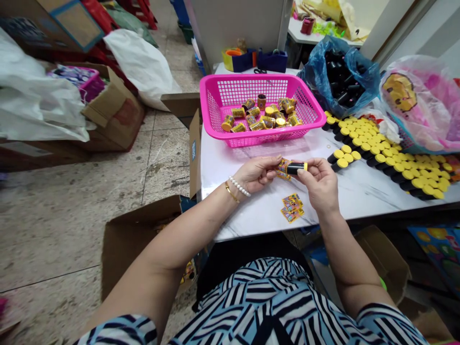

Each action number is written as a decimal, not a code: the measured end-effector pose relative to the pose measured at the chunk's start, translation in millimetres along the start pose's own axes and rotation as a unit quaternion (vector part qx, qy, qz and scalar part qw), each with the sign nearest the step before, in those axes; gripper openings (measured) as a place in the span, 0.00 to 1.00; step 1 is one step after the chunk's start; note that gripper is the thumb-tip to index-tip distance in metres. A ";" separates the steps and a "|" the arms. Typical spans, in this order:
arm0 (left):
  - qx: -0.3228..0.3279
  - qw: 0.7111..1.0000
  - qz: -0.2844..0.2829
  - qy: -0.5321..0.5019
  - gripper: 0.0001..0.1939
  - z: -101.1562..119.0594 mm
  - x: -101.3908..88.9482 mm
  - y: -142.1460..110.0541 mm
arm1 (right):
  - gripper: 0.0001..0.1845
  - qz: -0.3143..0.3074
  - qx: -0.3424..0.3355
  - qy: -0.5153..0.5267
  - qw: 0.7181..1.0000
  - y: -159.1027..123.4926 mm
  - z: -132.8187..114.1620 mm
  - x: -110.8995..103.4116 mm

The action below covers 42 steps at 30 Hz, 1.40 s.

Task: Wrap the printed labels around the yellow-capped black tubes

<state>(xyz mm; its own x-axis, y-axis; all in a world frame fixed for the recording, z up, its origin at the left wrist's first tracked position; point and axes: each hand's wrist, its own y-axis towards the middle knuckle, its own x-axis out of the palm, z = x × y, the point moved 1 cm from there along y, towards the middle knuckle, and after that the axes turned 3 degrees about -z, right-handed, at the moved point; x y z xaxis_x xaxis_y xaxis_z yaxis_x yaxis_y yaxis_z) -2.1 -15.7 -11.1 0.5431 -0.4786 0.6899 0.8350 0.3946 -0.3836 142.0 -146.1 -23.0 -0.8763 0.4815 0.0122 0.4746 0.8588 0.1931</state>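
Note:
A small black tube with a yellow cap (pixel 297 167) is held level above the white table (pixel 247 211). My right hand (pixel 319 184) pinches its capped end. My left hand (pixel 256 172) pinches a yellow printed sticker (pixel 283 168) against the tube's other end. A short stack of the same stickers (pixel 292 208) lies on the table just below my hands. A pink basket (pixel 215 98) behind my hands holds several tubes with stickers on them (pixel 262 117). To the right lie rows of bare black tubes with yellow caps (pixel 388 155).
A blue bag of black tubes (pixel 341 76) and a clear bag with pink and yellow contents (pixel 420 100) sit at the table's back right. Open cardboard boxes (pixel 132 239) stand on the floor at my left, and more boxes and white bags (pixel 39 105) lie further left.

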 end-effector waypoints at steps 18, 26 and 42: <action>0.192 0.974 -0.031 0.119 0.30 2.7 0.4 -7.4 | 0.23 -0.040 -0.114 -0.046 0.992 31.4 -20.9 -13.2; 0.254 0.945 -0.054 0.201 0.23 9.8 -16.7 -0.3 | 0.20 -0.232 -0.201 -0.179 0.935 82.8 -36.5 -8.9; 0.234 0.934 -0.022 0.267 0.25 7.2 -15.5 4.1 | 0.18 -0.204 -0.203 -0.141 0.947 66.4 0.3 -12.3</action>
<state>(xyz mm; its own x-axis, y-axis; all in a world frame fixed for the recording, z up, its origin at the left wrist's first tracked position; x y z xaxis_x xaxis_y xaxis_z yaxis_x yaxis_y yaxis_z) -7.7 -1.0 -19.0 0.5808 -0.7761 0.2456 0.7947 0.6060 0.0354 184.3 -94.9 -10.7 -0.8959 0.2003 -0.3965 -0.0206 0.8728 0.4876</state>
